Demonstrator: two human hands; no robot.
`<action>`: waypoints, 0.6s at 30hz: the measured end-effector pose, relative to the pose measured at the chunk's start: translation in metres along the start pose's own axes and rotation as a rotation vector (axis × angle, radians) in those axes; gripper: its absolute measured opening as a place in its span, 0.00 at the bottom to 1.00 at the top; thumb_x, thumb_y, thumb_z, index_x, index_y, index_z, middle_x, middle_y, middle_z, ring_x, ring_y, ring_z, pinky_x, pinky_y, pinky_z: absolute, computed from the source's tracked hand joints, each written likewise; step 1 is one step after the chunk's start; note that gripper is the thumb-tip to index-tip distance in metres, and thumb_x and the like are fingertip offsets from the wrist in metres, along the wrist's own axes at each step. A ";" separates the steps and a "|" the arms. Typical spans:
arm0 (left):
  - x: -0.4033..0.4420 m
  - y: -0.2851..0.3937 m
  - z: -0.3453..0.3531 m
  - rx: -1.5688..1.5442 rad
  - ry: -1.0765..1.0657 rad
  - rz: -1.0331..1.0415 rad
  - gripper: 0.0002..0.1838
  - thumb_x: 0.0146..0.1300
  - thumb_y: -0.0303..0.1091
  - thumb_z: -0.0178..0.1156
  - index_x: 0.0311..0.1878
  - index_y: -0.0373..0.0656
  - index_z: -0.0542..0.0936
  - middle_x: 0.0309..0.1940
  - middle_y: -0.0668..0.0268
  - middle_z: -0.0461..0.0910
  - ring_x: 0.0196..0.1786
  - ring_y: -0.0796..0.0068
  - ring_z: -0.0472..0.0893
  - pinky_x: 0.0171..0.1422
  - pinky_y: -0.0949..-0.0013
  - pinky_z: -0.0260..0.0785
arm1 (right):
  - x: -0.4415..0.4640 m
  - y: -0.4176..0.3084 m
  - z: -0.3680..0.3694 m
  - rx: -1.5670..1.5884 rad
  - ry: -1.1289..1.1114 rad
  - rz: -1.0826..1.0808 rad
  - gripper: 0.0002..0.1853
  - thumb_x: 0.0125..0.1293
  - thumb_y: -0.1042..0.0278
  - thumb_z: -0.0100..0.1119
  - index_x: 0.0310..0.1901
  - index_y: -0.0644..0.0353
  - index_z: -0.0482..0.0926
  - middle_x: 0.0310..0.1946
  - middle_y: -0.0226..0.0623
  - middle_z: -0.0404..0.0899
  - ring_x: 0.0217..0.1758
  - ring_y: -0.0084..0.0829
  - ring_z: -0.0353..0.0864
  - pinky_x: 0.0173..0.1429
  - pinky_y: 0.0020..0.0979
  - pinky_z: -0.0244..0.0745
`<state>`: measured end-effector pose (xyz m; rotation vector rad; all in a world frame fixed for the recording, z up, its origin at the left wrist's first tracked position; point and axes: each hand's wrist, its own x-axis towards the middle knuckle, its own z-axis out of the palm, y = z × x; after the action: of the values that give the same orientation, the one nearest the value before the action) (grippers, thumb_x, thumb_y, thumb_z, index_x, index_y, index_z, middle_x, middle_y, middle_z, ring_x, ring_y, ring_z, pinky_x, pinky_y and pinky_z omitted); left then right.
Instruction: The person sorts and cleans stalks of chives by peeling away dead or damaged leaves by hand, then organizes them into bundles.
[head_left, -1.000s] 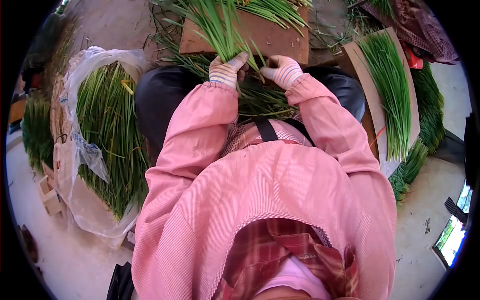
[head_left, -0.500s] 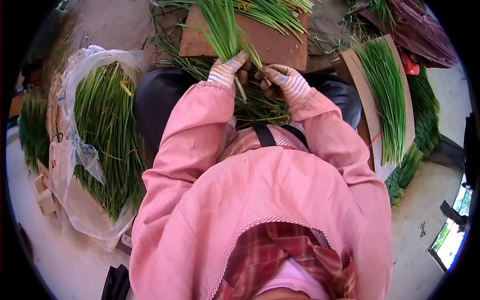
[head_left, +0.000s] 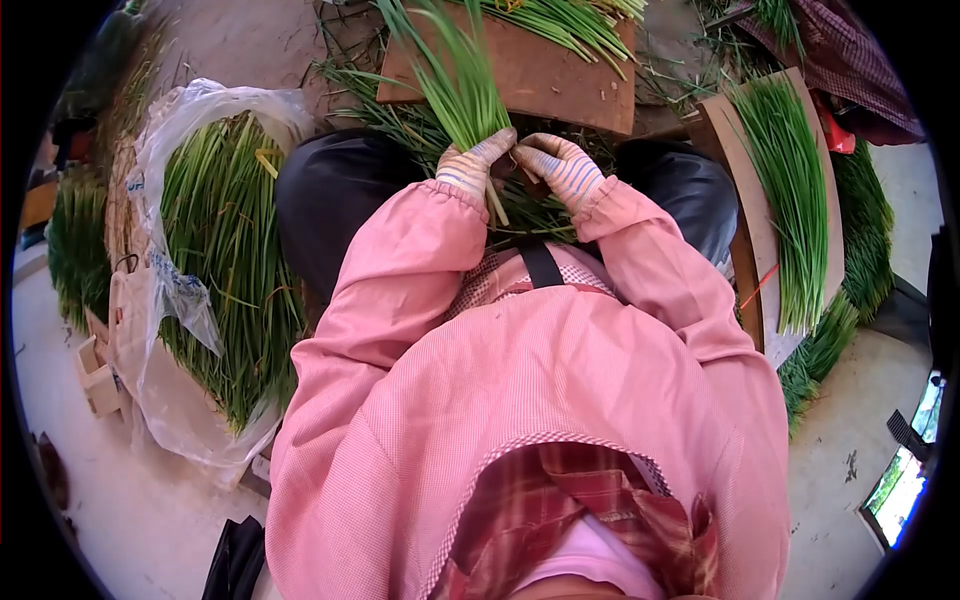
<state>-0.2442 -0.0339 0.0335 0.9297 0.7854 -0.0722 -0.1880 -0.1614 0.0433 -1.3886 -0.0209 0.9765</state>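
My left hand (head_left: 475, 165), in a striped glove, is closed round a small bunch of long green stalks (head_left: 465, 95). The leaves fan up and to the left, and the pale ends stick out below the palm. Close on its right, my right hand (head_left: 562, 168) has its fingers bent together near the bunch; what they pinch is too small to make out. Beyond both hands lies a brown board (head_left: 590, 95) with more green stalks (head_left: 560, 30) on it. Loose leaves lie below the hands, between my knees.
At the left, a clear plastic bag (head_left: 150, 350) holds a large heap of green leaves (head_left: 225, 250). A curved board (head_left: 745, 165) at the right bears a neat bundle (head_left: 790, 190), with more greens (head_left: 862, 230) beyond it. Checked cloth (head_left: 850, 60) lies at the upper right.
The separate stalk between my hands no longer shows. My right hand's fingers have drawn in closer to the left hand, while the left keeps its grip on the bunch.
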 end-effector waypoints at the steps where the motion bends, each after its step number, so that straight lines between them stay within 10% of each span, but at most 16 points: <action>1: -0.001 0.001 -0.001 0.012 -0.008 -0.031 0.12 0.44 0.36 0.66 0.31 0.44 0.75 0.19 0.70 0.73 0.19 0.78 0.70 0.21 0.75 0.61 | 0.001 0.000 0.002 0.048 0.007 0.001 0.07 0.55 0.66 0.56 0.32 0.59 0.75 0.19 0.24 0.71 0.18 0.15 0.65 0.21 0.16 0.58; 5: 0.006 0.003 -0.005 0.036 0.053 0.016 0.13 0.44 0.34 0.65 0.33 0.43 0.75 0.23 0.68 0.75 0.23 0.77 0.73 0.26 0.73 0.66 | 0.015 0.019 -0.001 0.146 0.133 -0.148 0.07 0.56 0.67 0.54 0.34 0.59 0.75 0.23 0.26 0.74 0.21 0.18 0.69 0.26 0.18 0.62; 9: 0.005 0.022 -0.011 -0.210 0.128 0.301 0.15 0.45 0.25 0.63 0.39 0.42 0.73 0.31 0.64 0.76 0.28 0.72 0.75 0.30 0.71 0.72 | 0.006 0.032 -0.020 -0.994 0.124 -0.113 0.14 0.53 0.58 0.53 0.34 0.61 0.75 0.23 0.39 0.76 0.28 0.31 0.74 0.35 0.28 0.69; 13: -0.008 0.058 -0.017 -0.538 0.014 0.664 0.14 0.48 0.18 0.58 0.38 0.43 0.71 0.28 0.62 0.73 0.30 0.65 0.78 0.30 0.62 0.75 | 0.004 0.064 -0.064 -1.671 -0.334 0.359 0.21 0.49 0.50 0.54 0.38 0.60 0.75 0.31 0.48 0.75 0.37 0.45 0.74 0.43 0.35 0.69; 15: 0.003 0.061 -0.029 -0.509 0.045 0.607 0.13 0.49 0.22 0.58 0.40 0.44 0.71 0.26 0.66 0.72 0.22 0.74 0.74 0.24 0.70 0.70 | 0.008 0.060 -0.060 -1.666 -0.320 0.436 0.20 0.50 0.52 0.54 0.37 0.61 0.74 0.32 0.50 0.75 0.38 0.46 0.74 0.42 0.35 0.69; 18: 0.024 0.052 -0.037 -0.888 -0.339 -0.400 0.09 0.54 0.34 0.53 0.38 0.42 0.72 0.24 0.70 0.72 0.16 0.84 0.62 0.17 0.82 0.51 | -0.005 0.027 -0.034 -1.354 -0.064 -0.011 0.16 0.54 0.56 0.52 0.35 0.63 0.74 0.28 0.50 0.74 0.34 0.48 0.73 0.37 0.36 0.69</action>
<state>-0.2286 0.0318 0.0413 -0.0904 0.5807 -0.2042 -0.1886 -0.1950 0.0153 -2.5516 -0.8712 1.0026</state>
